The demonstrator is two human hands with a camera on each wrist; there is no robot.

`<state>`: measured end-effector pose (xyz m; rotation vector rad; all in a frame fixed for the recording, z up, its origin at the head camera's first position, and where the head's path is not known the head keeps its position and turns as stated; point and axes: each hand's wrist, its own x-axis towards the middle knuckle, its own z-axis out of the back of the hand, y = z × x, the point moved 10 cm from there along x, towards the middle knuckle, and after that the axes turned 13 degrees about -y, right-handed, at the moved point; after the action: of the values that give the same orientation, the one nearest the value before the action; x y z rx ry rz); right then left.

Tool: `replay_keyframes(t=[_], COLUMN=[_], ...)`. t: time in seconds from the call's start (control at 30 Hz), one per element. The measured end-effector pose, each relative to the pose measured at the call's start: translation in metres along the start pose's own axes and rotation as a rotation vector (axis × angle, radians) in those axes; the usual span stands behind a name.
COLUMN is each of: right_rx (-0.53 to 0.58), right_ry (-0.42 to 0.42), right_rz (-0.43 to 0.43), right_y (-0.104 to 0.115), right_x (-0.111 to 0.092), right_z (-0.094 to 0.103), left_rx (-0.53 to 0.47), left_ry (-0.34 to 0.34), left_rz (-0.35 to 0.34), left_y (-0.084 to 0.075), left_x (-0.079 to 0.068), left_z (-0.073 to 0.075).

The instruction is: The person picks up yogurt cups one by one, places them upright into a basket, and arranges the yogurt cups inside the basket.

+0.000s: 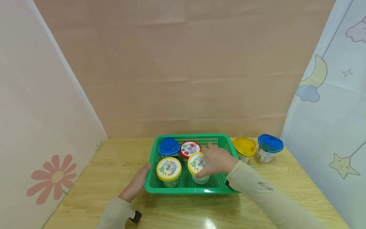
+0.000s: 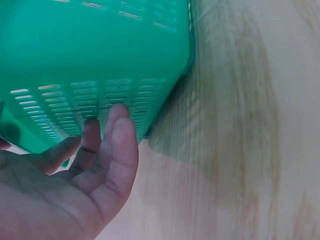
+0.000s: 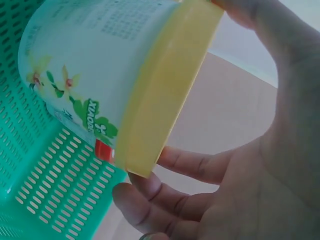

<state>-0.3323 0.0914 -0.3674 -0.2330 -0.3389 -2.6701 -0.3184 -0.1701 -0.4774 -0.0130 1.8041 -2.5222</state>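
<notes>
- The right hand [image 1: 215, 160] pinches the held tub [image 1: 196, 162] by its yellow lid [image 3: 165, 90], thumb on the near edge, fingertips on the far side; the spread is about as wide as the lid.
- The held tub is at the front of the basket [image 1: 183, 190], right of the twin tub [image 1: 169, 171] and just in front of the red tub [image 1: 188, 148]; whether its base touches the basket floor, I cannot tell.
- The left hand [image 1: 137, 182] holds nothing: its fingers lie at the basket's left end, tips seemingly against the slotted wall.
- A grip on the lid alone loads its seal, so even pressure from thumb and fingers seems wise; squeezing one edge could pop it.
- Keep the tub upright and clear of the red tub, while the left hand steadies the light basket against sliding.
- The basket looks like smooth, thin plastic, pierced with long slots, with a rounded rim.
- The held tub is round, with a smooth lid band and a pale body printed with flowers and leaves.
- The blue tub [image 1: 169, 147], behind the twin tub, has a glossy, rounded-triangle lid; so does the outer blue tub [image 1: 269, 147], which stands with the outer yellow tub [image 1: 244, 148] on the wood-grained table [image 1: 94, 187], right of the basket.
</notes>
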Motion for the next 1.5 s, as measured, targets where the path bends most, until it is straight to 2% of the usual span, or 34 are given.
replay_keyframes(t=[0.27, 0.57, 0.87, 1.2, 1.5], right_rx=[0.025, -0.012, -0.025, -0.04, 0.047], right_ry=[0.067, 0.115, 0.186, 0.197, 0.235], right_rz=[-0.002, 0.036, -0.005, -0.027, -0.071], right_y=[0.004, 0.014, 0.016, 0.008, 0.0], right_x=[0.001, 0.006, 0.007, 0.004, -0.002], right_z=[-0.015, -0.024, -0.03, -0.027, -0.029], left_rx=[-0.029, -0.023, -0.025, -0.001, 0.003], left_ry=[0.017, 0.045, 0.035, 0.021, -0.019], left_rz=[-0.013, -0.02, -0.011, -0.013, 0.017], left_y=[-0.001, -0.002, 0.0, -0.001, 0.002], left_x=[-0.003, -0.002, 0.0, 0.0, -0.001], left_z=[0.0, -0.002, -0.003, -0.001, 0.001])
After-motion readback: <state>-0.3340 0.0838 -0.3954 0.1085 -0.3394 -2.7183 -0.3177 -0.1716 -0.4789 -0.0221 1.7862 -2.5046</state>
